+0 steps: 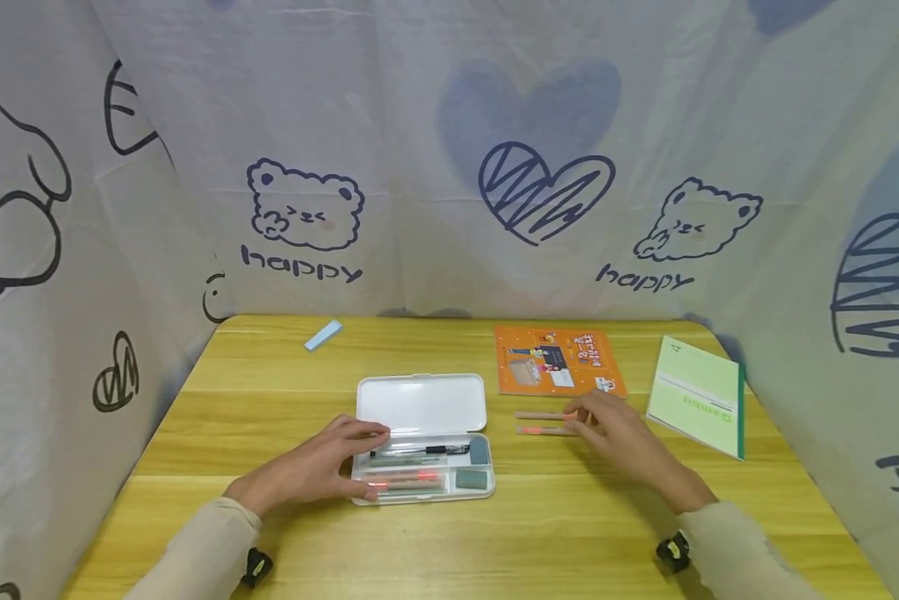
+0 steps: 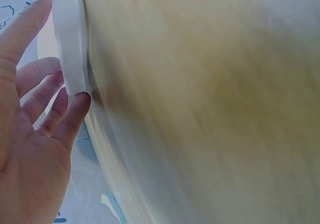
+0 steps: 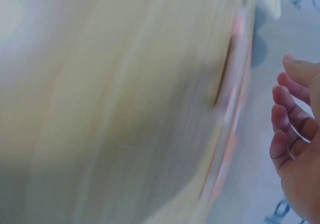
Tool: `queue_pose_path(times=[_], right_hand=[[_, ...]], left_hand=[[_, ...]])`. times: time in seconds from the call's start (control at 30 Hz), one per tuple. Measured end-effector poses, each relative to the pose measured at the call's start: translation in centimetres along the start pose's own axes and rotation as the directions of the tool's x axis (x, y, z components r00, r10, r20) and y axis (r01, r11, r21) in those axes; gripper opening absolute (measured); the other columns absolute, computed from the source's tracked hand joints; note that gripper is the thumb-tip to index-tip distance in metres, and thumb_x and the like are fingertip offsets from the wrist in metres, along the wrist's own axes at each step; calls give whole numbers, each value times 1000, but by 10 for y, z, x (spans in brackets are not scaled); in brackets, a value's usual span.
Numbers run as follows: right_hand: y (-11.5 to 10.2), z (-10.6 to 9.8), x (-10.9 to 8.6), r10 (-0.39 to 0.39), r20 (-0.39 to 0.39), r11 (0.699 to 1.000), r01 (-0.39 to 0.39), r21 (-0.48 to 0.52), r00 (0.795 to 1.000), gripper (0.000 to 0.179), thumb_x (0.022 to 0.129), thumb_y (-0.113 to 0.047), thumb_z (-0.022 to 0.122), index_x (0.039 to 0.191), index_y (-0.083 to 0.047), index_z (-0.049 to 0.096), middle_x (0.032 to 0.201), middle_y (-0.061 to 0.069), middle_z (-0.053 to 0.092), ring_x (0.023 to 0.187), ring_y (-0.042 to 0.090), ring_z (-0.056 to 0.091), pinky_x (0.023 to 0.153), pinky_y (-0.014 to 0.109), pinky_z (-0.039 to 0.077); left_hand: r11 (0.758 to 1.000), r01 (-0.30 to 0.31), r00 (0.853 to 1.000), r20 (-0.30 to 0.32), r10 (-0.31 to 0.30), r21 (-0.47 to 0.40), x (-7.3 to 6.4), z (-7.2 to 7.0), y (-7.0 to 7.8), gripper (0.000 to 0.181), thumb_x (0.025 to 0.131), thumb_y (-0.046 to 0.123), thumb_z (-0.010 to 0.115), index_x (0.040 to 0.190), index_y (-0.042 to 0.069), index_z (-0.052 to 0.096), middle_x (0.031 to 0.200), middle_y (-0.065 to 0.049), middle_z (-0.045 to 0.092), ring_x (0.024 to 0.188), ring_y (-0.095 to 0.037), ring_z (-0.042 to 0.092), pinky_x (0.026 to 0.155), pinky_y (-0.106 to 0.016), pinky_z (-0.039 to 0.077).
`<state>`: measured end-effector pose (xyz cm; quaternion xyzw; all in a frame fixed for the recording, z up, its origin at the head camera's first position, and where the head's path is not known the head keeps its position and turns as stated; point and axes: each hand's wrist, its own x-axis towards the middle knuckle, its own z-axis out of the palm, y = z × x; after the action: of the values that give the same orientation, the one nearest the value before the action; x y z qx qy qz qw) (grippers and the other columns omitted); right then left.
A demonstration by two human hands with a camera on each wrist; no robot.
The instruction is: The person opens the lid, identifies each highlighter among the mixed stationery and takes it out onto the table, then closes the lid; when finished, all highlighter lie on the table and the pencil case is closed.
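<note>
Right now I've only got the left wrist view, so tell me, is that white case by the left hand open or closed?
Observer: The head view shows the white case open, with its lid laid back on the far side.
Operator: Anything long in there?
Observer: Yes, a black pen lies lengthwise inside, among other things.
Operator: And where's the right hand?
Observer: Over the right ends of two slim sticks, which lie on the table to the right of the case.
</note>
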<state>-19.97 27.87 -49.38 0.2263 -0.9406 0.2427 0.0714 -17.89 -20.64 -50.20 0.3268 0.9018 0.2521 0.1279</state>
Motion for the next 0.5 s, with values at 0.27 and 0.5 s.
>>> queue_pose_path(times=[0.27,0.5], right_hand=[[-52,22,17,-118,53,993,119,-20,992,14,103,-22,78,114,-12,79,102,-5,71,93,12,63,83,35,57],[-83,47,22,-164,154,986,165,7,974,16,103,-27,78,114,-16,78,104,-8,69,99,10,63,91,36,59]], left_hand=[[1000,-6,1000,-3,6,0,-1,0,-1,88,94,53,83,161,5,52,169,-5,48,150,-29,43,122,-57,45],[1000,-7,1000,0,7,2,-1,-1,-1,89,95,55,82,161,5,52,169,-5,48,150,-30,43,122,-58,45]])
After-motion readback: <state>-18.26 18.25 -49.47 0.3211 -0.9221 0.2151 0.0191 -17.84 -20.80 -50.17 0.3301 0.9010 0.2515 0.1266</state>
